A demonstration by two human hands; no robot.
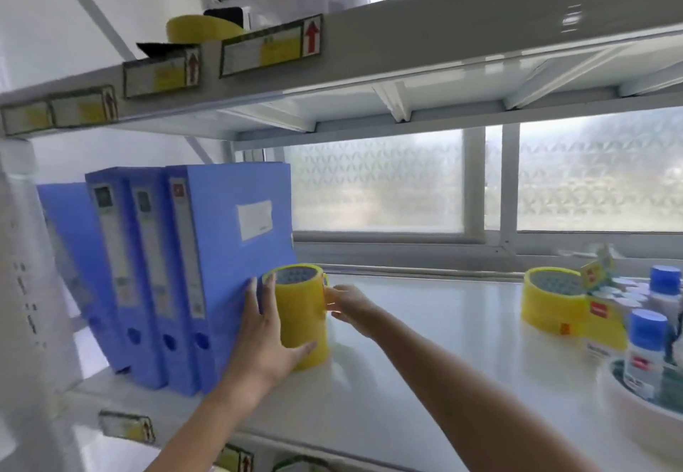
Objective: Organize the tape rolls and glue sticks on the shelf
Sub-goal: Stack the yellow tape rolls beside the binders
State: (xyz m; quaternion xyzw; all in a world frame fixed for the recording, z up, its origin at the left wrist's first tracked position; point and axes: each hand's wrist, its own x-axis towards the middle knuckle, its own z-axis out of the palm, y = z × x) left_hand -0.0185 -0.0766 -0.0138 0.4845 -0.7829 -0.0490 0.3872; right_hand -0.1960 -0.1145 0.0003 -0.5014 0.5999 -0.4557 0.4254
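Observation:
A tall stack of yellow tape rolls [301,309] stands upright on the white shelf [425,353], right beside the blue binders. My left hand [264,338] wraps its left and front side. My right hand [345,307] touches its right side, fingers curled against it. A second, shorter yellow tape stack [550,297] stands at the right of the same shelf. Glue sticks with blue caps [646,346] stand in a white round tray [635,408] at the far right. Another yellow tape roll [201,29] lies on the shelf above.
Several blue file binders [207,268] stand upright at the left of the shelf. Small packages with red labels [598,309] crowd the far right. The upper shelf's edge [406,46] carries label holders with red arrows. A frosted window [480,183] lies behind.

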